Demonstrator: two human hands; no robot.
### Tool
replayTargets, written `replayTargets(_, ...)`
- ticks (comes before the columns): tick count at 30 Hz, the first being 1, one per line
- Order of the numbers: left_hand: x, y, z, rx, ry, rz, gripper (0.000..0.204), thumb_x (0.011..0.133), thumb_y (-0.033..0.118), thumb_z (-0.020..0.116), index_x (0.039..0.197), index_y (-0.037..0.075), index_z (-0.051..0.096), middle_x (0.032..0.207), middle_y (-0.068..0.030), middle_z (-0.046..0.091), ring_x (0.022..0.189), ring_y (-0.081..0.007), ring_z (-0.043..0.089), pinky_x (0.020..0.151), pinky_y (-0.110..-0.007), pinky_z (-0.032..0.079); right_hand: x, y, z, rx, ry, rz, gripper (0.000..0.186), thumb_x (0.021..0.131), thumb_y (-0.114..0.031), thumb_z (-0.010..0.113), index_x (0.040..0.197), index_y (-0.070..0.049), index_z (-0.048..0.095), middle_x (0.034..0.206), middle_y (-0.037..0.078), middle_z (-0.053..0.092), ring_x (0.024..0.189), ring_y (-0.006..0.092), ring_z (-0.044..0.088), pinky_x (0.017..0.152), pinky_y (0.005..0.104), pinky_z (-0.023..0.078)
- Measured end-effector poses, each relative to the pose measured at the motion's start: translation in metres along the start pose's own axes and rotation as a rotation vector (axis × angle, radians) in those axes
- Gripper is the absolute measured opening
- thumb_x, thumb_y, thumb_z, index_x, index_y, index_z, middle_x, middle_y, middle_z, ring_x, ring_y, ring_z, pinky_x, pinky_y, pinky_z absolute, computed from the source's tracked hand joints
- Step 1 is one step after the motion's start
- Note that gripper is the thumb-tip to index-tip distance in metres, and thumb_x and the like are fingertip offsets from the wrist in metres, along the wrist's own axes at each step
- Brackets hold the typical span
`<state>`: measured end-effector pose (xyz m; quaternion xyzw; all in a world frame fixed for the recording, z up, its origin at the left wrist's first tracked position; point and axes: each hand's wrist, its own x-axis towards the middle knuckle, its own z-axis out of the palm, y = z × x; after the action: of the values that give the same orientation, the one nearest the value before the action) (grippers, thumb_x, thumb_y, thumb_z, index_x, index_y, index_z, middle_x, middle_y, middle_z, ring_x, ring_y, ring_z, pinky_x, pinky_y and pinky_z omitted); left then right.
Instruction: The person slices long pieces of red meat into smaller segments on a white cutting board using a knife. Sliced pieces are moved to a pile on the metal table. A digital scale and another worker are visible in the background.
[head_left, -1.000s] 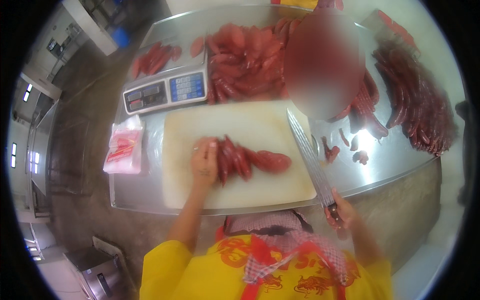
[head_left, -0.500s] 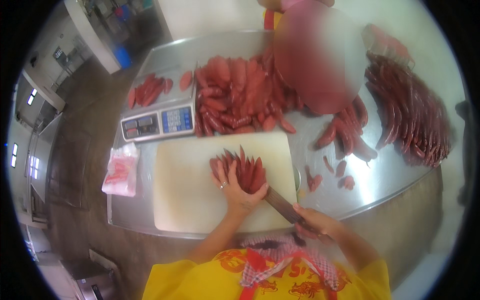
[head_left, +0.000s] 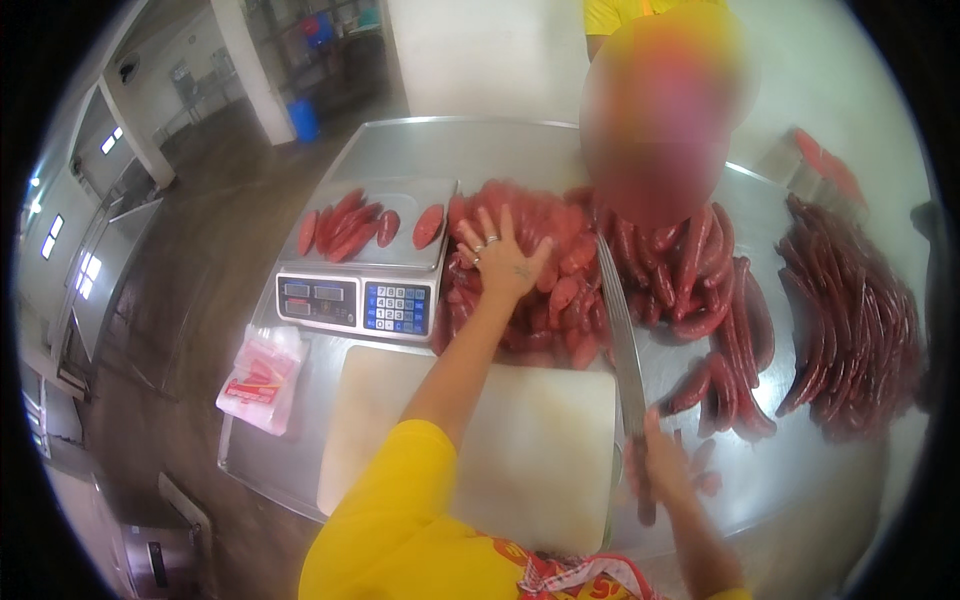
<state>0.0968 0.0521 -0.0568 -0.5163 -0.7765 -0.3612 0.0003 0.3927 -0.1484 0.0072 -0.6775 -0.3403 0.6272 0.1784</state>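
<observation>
My left hand [head_left: 505, 262], fingers spread and wearing rings, lies on the pile of cut red sausage pieces [head_left: 575, 310] at the table's middle. My right hand [head_left: 660, 460] grips a long wide knife [head_left: 625, 350] by its handle, the blade pointing away from me, right of the white cutting board [head_left: 470, 430]. No pieces show on the visible part of the board, partly hidden by my left arm. A digital scale [head_left: 352, 305] holds several sausage pieces [head_left: 345, 225] on its steel tray, left of the pile.
The steel table [head_left: 400, 145] carries a plastic bag pack [head_left: 262, 380] at left and long dark sausages [head_left: 845, 330] at right, with more sausages [head_left: 690, 270] between. A person in yellow [head_left: 630, 15] is across it, mostly blurred out. A blue barrel [head_left: 305, 120] stands on the floor behind.
My left hand has moved from the board forward onto the pile. The sausages I held on the board are gone from its visible surface. The knife has swung upright beside the pile.
</observation>
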Motion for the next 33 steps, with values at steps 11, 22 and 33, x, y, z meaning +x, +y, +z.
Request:
replayTargets(11,0.054,0.002,0.007,-0.003,-0.272,0.008,0.102,0.083,0.076,0.046,0.155,0.01,0.018,0.158,-0.0267,0.012,0.145,-0.0499,0.001,0.112,-0.066,0.001,-0.013,0.041,0.005,-0.133,-0.035,-0.103,0.074,0.095,-0.069,0.035,0.076,-0.001,0.058,0.056,0.004,0.053,0.042,0.0135,0.048,0.041,0.0273,0.04)
replayTargets(22,-0.034,-0.022,0.007,0.27,-0.011,0.153,0.094,0.086,0.073,0.044,0.151,0.006,0.03,0.152,-0.0296,0.028,0.143,-0.05,0.017,0.11,-0.069,0.008,-0.041,0.106,-0.022,0.047,0.096,-0.139,0.075,0.096,-0.068,0.031,0.072,-0.002,0.056,0.052,0.007,0.052,0.039,0.0162,0.048,0.038,0.0291,0.038)
replayTargets(33,-0.026,-0.023,-0.008,0.071,-0.191,0.143,0.084,0.09,0.066,0.046,0.144,0.003,0.041,0.149,-0.0288,0.034,0.142,-0.0472,0.022,0.115,-0.062,0.006,-0.044,0.124,-0.01,0.152,0.126,-0.188,0.074,0.097,-0.067,0.031,0.072,-0.002,0.056,0.052,0.007,0.053,0.038,0.0161,0.049,0.036,0.0282,0.039)
